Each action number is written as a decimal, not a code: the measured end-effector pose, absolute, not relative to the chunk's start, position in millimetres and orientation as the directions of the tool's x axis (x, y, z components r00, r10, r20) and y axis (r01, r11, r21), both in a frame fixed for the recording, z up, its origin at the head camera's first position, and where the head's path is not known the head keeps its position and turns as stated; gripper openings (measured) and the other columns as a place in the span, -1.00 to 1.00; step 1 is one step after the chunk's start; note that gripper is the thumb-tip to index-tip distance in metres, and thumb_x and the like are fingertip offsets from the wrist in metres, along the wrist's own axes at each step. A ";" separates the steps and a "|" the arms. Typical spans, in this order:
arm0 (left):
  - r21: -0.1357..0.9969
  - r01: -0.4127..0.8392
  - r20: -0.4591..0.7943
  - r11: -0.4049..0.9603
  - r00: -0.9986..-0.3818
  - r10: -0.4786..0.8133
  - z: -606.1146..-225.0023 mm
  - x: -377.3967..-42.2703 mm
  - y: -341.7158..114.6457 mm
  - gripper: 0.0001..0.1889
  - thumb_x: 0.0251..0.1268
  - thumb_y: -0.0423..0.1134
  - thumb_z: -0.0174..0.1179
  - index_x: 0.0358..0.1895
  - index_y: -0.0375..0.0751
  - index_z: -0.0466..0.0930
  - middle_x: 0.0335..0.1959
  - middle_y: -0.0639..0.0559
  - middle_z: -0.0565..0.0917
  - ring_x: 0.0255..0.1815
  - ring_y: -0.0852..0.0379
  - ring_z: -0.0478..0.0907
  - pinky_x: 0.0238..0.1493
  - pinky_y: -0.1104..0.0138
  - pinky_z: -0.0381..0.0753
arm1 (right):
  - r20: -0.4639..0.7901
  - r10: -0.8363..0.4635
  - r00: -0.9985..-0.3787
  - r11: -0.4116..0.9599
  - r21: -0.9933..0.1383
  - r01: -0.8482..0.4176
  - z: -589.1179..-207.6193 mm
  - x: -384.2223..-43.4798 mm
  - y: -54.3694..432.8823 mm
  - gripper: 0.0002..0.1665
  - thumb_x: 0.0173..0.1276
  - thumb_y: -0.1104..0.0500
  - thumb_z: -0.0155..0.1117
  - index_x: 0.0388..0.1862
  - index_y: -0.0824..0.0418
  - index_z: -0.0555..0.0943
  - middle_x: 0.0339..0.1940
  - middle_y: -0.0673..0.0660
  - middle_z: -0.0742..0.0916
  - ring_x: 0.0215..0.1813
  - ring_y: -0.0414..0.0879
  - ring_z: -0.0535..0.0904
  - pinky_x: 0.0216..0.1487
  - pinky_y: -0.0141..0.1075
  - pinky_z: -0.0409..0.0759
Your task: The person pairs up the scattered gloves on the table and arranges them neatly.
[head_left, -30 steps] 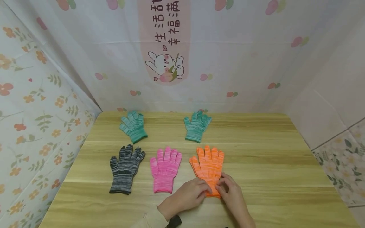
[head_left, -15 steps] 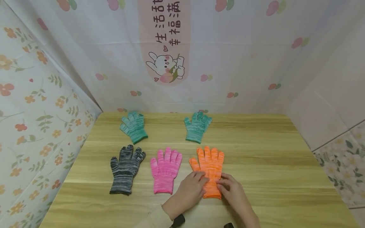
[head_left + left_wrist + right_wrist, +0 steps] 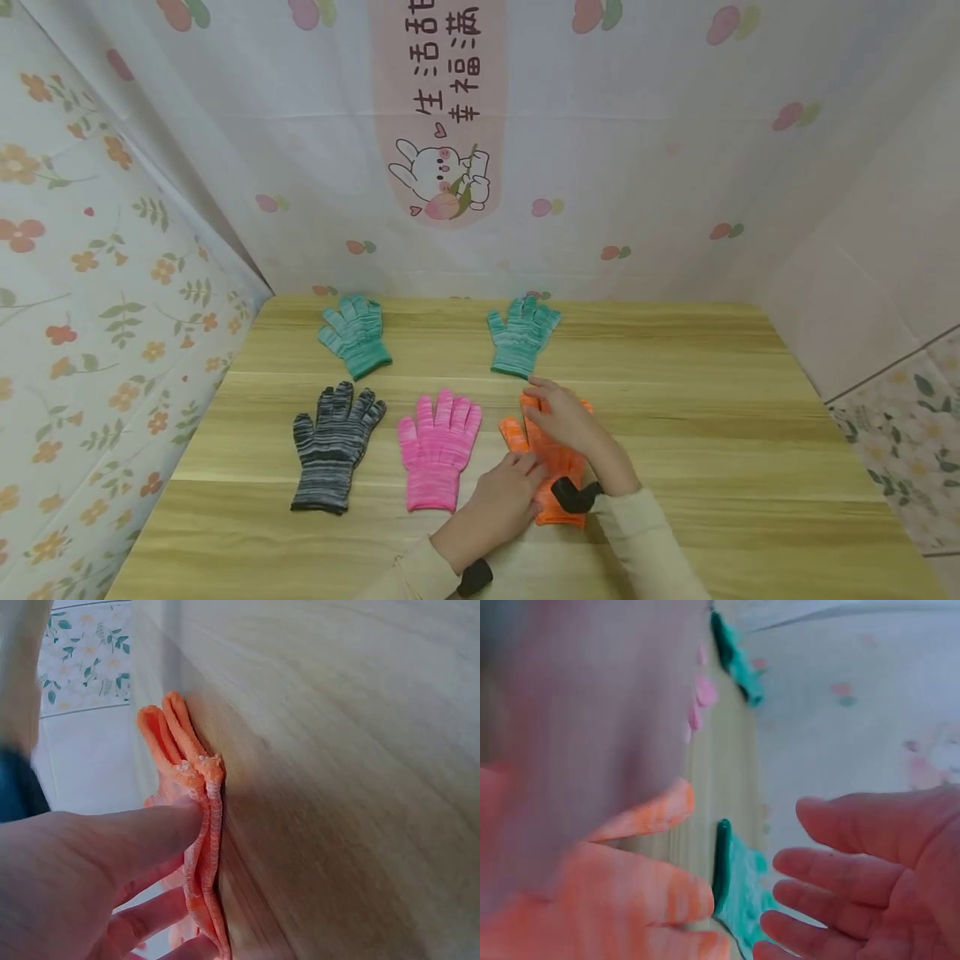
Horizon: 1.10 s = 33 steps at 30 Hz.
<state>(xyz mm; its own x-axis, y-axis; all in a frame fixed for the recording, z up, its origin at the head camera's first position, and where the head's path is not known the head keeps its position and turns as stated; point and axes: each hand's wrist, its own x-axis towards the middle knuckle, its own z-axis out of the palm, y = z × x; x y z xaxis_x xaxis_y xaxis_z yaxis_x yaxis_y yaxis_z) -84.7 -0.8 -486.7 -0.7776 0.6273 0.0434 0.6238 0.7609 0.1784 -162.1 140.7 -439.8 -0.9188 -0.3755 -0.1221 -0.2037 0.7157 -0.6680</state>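
On the wooden table lie orange knit gloves point(image 3: 557, 460), one stacked on another, as their two cuff layers show in the left wrist view. My left hand point(image 3: 504, 498) rests at the stack's left edge, its thumb point(image 3: 161, 829) against the side and its fingers over the top. Above the orange fingers is my right hand point(image 3: 566, 417), its fingers extended and holding nothing; its wrist covers part of the stack. Just beyond those fingertips lies a teal glove point(image 3: 521, 340), cuff toward me. In the right wrist view the right hand point(image 3: 870, 892) looks relaxed, thumb apart.
Left of the orange stack lie a pink glove point(image 3: 438, 454) and black-and-grey gloves point(image 3: 328, 454). Another teal glove point(image 3: 352, 337) is at the back left of the table point(image 3: 697, 400). A printed cloth point(image 3: 645, 167) hangs behind.
My right hand has left the orange gloves' right edge and moved forward over their fingers toward the teal glove. The left hand has shifted up slightly along the left edge.
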 end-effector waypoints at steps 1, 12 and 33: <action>0.182 0.620 0.042 0.763 -0.780 0.624 -486.7 -85.0 -0.8 -0.57 0.11 -0.02 0.27 0.08 0.00 0.51 0.06 0.13 0.50 0.04 0.14 0.43 -0.36 0.39 0.63 | -0.136 -0.399 -0.907 0.718 -0.661 -0.217 -440.0 -171.1 137.3 -0.47 0.38 0.20 0.08 0.25 0.46 0.36 0.38 0.38 0.32 0.40 0.31 0.17 0.32 0.17 0.23; 0.272 0.588 -0.008 0.762 -0.790 0.612 -484.4 -86.1 1.8 -0.59 0.11 -0.09 0.28 0.07 0.06 0.51 0.05 0.13 0.48 0.01 0.12 0.41 -0.54 0.37 0.58 | -0.399 -0.359 -0.844 0.910 -0.350 -0.222 -453.9 -220.5 138.7 -0.39 0.41 0.15 0.03 0.37 0.35 0.23 0.43 0.35 0.22 0.41 0.28 0.15 0.28 0.09 0.33; 0.198 0.577 0.003 0.793 -0.809 0.588 -467.0 -93.0 19.4 -0.74 0.16 -0.08 0.22 -0.07 0.07 0.56 -0.16 0.11 0.51 -0.27 0.14 0.40 -0.52 0.45 0.35 | -0.289 -0.337 -0.896 0.901 -0.374 -0.218 -458.1 -191.5 228.4 -0.49 0.42 0.20 -0.03 0.22 0.52 0.35 0.23 0.55 0.34 0.23 0.47 0.28 0.20 0.20 0.32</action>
